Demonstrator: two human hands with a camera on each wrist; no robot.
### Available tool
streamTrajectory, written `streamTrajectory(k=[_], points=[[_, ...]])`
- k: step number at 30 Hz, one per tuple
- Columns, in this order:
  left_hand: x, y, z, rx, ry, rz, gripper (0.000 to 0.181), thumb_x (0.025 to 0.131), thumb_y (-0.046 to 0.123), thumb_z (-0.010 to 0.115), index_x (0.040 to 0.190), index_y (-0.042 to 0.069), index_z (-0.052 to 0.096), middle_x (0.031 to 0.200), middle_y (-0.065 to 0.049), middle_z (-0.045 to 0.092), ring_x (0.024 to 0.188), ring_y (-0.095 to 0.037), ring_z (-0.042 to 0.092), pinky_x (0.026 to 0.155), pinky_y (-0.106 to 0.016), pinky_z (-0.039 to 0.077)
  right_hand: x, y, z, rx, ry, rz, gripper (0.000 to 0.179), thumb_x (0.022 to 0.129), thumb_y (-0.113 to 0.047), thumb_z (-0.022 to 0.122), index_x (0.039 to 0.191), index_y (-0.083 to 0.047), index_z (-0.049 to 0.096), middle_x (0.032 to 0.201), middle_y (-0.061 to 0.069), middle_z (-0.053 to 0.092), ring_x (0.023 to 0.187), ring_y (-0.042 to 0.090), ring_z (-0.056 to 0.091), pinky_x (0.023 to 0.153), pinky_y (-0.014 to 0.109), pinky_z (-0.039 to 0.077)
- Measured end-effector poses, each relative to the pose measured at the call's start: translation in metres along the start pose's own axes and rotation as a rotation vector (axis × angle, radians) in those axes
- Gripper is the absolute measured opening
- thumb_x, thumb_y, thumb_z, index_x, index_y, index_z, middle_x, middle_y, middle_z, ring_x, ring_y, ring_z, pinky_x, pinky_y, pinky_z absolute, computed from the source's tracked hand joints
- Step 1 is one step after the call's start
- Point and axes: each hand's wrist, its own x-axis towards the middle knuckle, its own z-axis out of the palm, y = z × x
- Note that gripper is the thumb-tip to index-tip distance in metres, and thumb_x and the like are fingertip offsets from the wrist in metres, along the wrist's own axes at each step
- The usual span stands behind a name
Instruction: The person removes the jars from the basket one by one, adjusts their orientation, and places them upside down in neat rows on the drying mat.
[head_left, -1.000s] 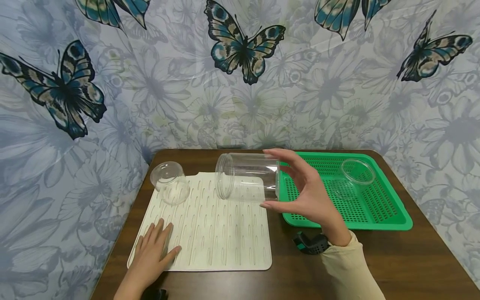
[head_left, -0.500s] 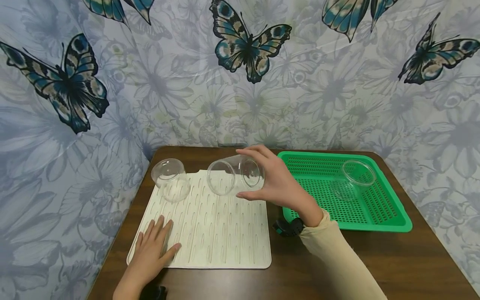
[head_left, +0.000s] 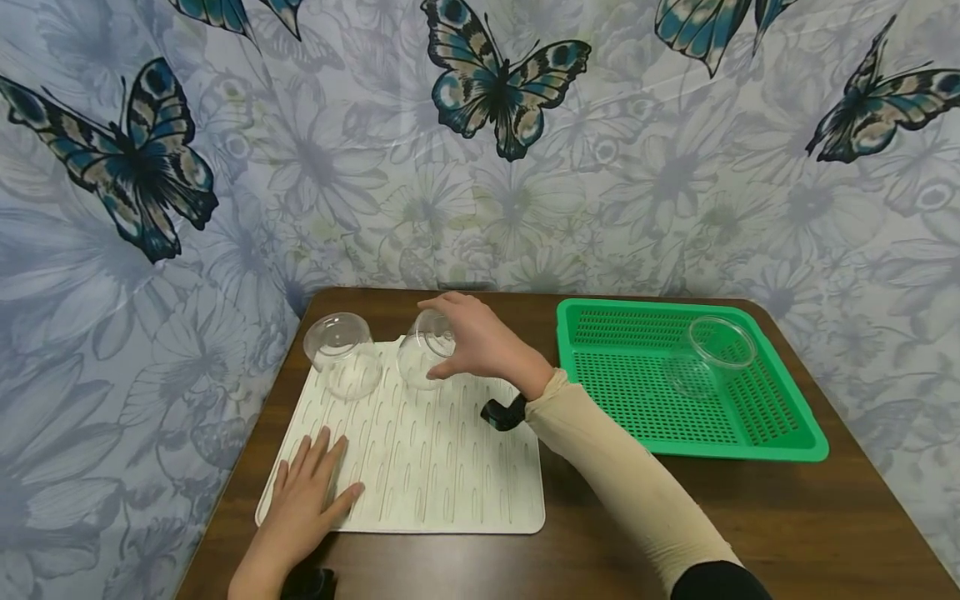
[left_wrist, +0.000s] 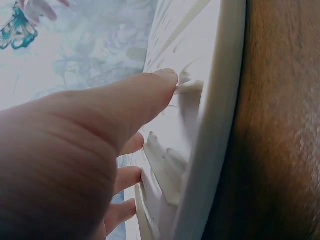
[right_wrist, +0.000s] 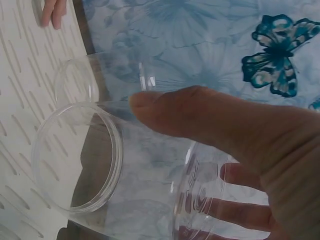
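My right hand grips a clear plastic jar near its base, over the far part of the cream ribbed mat. The jar is tilted, mouth toward the mat. In the right wrist view, the thumb lies along the jar's side, with other fingers behind its base. Just left of it, a second clear jar stands upside down at the mat's far left corner. My left hand rests on the mat's near left part, fingers spread; the left wrist view shows the thumb on the ribbed surface.
A green perforated basket sits on the right side of the brown wooden table, holding another clear jar. Behind the table hangs a butterfly-patterned cloth.
My right hand has carried the jar leftward from beside the basket, tipping its mouth downward beside the other jar. The left hand has stayed in place on the mat.
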Motion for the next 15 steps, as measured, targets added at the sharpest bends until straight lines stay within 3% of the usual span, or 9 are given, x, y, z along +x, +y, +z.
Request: streamTrajectory(k=[9, 15], points=[[0.0, -0.001, 0.001, -0.007, 0.002, -0.007, 0.08, 0.104, 0.043, 0.076, 0.162, -0.002, 0.046, 0.172, -0.037, 0.025, 0.156, -0.065, 0.016, 0.114, -0.089, 0.01, 0.034, -0.003, 0.021, -0.058, -0.099, 0.015, 0.101, 0.08, -0.035, 0.102, 0.163, -0.009, 0.051, 0.154, 0.015, 0.057, 0.138, 0.033, 0.057, 0.11, 0.042, 0.052], [0.0, 0.0, 0.004, -0.014, 0.022, 0.011, 0.078, 0.104, 0.042, 0.076, 0.162, -0.003, 0.047, 0.171, -0.038, 0.026, 0.156, -0.066, 0.017, 0.114, -0.089, 0.009, 0.046, -0.008, 0.032, -0.121, -0.141, 0.054, 0.1, 0.081, -0.036, 0.102, 0.163, -0.009, 0.053, 0.158, 0.013, 0.057, 0.142, 0.033, 0.056, 0.113, 0.04, 0.051]])
